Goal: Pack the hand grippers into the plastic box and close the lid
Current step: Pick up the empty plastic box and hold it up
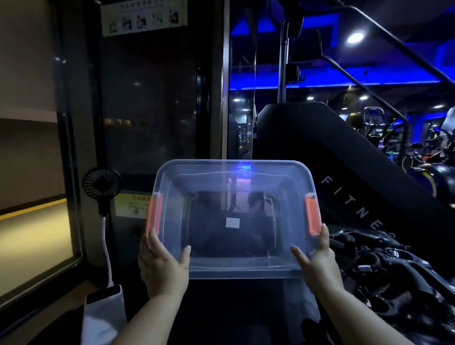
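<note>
Fingers (151, 239) of both hands curl round the near corners of the box (224, 271), thumbs (185, 253) pressed on the face toward the camera. The left hand (162, 267) grips the left corner and the right hand (320, 264) the right; neither holds anything else. The box is in the air, tilted up with a wide face to the camera, and looks empty. Whether the lid is on cannot be told. The grippers (395, 277) lie in a dark heap low right, just beside the box.

Step judged: placing the box for packing. Best done by keeping both grips even, lowering it flat close to the heap with the opening up, then freeing both latches (313, 215) before lifting any lid.

Counts:
- box: one
- orange latches: two, one each side
- hands: two
- fan (101, 185): one, at left
- grippers: several, too dark and tangled to count
</note>
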`<state>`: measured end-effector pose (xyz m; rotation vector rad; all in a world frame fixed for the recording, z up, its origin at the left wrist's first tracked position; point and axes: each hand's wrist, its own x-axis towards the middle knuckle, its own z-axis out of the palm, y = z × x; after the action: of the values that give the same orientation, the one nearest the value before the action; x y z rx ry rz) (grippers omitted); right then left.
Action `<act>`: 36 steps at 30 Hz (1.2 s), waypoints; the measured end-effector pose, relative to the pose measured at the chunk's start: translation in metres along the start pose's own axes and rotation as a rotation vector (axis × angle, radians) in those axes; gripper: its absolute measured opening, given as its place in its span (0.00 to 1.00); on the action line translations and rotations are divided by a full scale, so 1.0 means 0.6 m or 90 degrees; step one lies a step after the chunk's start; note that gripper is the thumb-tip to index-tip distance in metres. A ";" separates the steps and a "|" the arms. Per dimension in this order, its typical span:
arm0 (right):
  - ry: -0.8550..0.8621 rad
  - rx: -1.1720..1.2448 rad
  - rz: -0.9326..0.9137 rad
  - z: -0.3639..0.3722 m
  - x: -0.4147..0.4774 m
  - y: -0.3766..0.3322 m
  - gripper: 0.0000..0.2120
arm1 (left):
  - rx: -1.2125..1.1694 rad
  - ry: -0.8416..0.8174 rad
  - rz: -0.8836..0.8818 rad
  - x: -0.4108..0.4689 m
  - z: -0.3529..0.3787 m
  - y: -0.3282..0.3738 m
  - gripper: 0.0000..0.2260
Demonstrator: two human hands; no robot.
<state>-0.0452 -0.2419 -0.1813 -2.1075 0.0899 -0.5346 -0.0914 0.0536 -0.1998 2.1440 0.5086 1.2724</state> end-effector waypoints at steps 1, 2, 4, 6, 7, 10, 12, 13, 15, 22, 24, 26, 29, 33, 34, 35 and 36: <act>0.004 0.000 -0.004 0.005 0.008 0.001 0.46 | -0.011 0.001 -0.007 0.005 0.006 -0.002 0.41; 0.008 0.003 -0.008 0.010 0.014 0.001 0.45 | -0.026 0.000 -0.018 0.010 0.012 -0.004 0.42; 0.011 0.005 -0.010 0.019 0.024 0.005 0.45 | -0.063 -0.001 -0.059 0.016 0.020 -0.008 0.43; 0.011 0.009 -0.004 0.029 0.030 0.009 0.45 | -0.100 -0.012 -0.120 0.015 0.025 -0.010 0.43; 0.009 0.011 0.001 0.034 0.031 0.012 0.46 | -0.106 -0.018 -0.142 0.013 0.027 -0.010 0.44; 0.006 0.018 0.007 0.046 0.034 0.017 0.47 | -0.111 -0.018 -0.147 0.003 0.035 -0.020 0.46; 0.006 0.022 0.006 0.051 0.037 0.020 0.47 | -0.129 -0.024 -0.160 0.003 0.040 -0.029 0.47; 0.007 0.022 0.010 0.051 0.039 0.020 0.47 | -0.159 -0.037 -0.192 0.003 0.042 -0.032 0.48; 0.007 0.016 0.019 0.051 0.041 0.022 0.47 | -0.251 -0.057 -0.319 0.001 0.041 -0.025 0.48; 0.007 0.006 0.046 0.052 0.043 0.021 0.48 | -0.457 -0.074 -0.618 -0.034 0.038 0.009 0.39; 0.010 0.001 0.047 0.053 0.045 0.023 0.47 | -0.509 -0.120 -0.643 -0.039 0.042 0.019 0.33; 0.015 -0.001 0.042 0.055 0.045 0.025 0.47 | -0.525 -0.199 -0.614 -0.057 0.049 0.033 0.24; 0.015 0.000 0.032 0.056 0.044 0.027 0.47 | -0.488 -0.265 -0.534 -0.078 0.055 0.046 0.15; 0.009 -0.001 0.006 0.056 0.042 0.029 0.47 | -0.467 -0.215 -0.518 -0.051 0.049 0.029 0.21; 0.009 -0.004 0.005 0.056 0.042 0.029 0.47 | -0.461 -0.181 -0.529 -0.040 0.046 0.023 0.21; 0.013 -0.004 0.003 0.057 0.042 0.028 0.47 | -0.457 -0.145 -0.543 -0.030 0.043 0.018 0.23; 0.018 -0.002 0.001 0.058 0.042 0.028 0.47 | -0.460 -0.115 -0.559 -0.024 0.040 0.015 0.25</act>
<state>-0.0060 -0.2311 -0.2027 -2.1022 0.1091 -0.5639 -0.0769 0.0312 -0.2121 1.1789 0.6724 0.6048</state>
